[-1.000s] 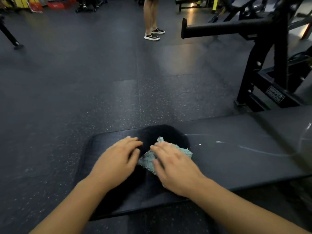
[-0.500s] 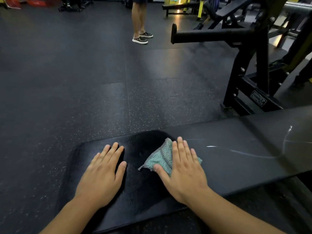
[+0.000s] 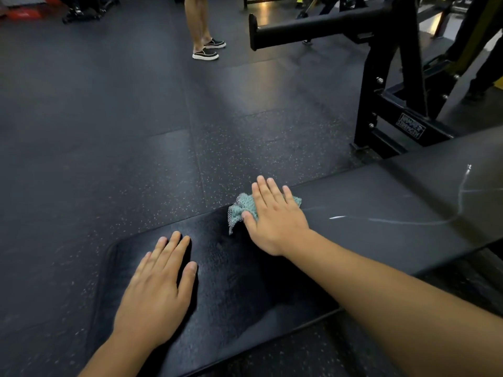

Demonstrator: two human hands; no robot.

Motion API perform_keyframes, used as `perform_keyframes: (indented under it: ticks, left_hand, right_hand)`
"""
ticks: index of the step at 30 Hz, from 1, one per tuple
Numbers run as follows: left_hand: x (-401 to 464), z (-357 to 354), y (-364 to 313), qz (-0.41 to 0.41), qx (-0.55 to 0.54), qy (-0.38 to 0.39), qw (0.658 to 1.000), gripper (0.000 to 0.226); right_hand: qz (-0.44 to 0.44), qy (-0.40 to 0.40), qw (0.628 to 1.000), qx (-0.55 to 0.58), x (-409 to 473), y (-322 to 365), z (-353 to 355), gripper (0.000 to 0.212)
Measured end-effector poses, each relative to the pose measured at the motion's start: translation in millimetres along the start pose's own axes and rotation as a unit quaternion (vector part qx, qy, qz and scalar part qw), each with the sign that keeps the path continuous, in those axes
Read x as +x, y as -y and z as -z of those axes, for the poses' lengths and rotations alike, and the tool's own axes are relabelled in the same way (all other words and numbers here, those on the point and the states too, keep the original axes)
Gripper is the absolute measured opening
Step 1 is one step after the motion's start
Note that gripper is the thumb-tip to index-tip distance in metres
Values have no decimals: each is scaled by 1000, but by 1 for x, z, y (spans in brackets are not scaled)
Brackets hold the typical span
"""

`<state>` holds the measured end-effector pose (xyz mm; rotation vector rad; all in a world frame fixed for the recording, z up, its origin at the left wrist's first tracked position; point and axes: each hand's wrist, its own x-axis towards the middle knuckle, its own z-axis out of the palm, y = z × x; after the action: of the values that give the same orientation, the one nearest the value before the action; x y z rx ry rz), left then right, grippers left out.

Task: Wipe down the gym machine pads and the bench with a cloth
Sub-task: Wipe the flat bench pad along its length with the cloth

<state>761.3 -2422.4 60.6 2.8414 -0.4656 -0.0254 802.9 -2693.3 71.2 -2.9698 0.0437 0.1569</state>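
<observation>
A long black padded bench runs from lower left to the right edge. A crumpled teal cloth lies at its far edge. My right hand presses flat on the cloth with straight fingers, covering most of it. My left hand rests flat on the bench's left end, fingers straight, holding nothing. Pale streaks mark the pad to the right of the cloth.
A black steel gym machine with a horizontal bar stands beyond the bench on the right. A person's legs in dark slip-on shoes stand on the speckled rubber floor farther back. More equipment lines the far edge.
My right hand has slid the cloth away from me and to the right, up to the bench's far edge. My left hand let go of the cloth and lies flat on the pad.
</observation>
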Motion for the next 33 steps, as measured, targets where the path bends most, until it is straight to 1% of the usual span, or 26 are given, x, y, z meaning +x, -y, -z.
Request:
perform_keyframes:
  ticks: [3,8,10,14,16,21,23,26,30,33]
  left_hand:
    - [0,0,0,2,1,-2,1000,71]
    - [1,0,2,1,0,-1,1000,71]
    - [0,-1,2,-2,-2,1,1000,72]
    - [1,-1,1,-2,1,3,1000,72]
    - [0,-2,1,1,4,3,1000,72]
    - [-4,0,-1,3,0,6,1000,72]
    - [-3,0,-3,3,-1,4,1000,73]
    - [-2,-1,-3,2,2,1,1000,73]
    - [-1,-1,-1,1,4,-2,1000,70]
    - [2,1,1,-2,12,1,1000,70]
  right_hand:
    - [38,5,999,-12,-3,4,-1,66]
    - [69,21,997,24,0,-4,1,63]
    - [53,15,998,27,-2,-13,1,63]
    - [-41,5,999,32,-9,-38,2,65]
    - [-60,10,998,33,-21,-40,2,65]
    - [16,27,999,25,-86,-12,-2,65]
    - [28,36,999,20,-94,-13,-3,65]
    - [26,14,999,21,-62,-18,0,66]
    - [8,25,1000,18,-9,-19,4,67]
    - [27,33,999,14,-23,-15,0,68]
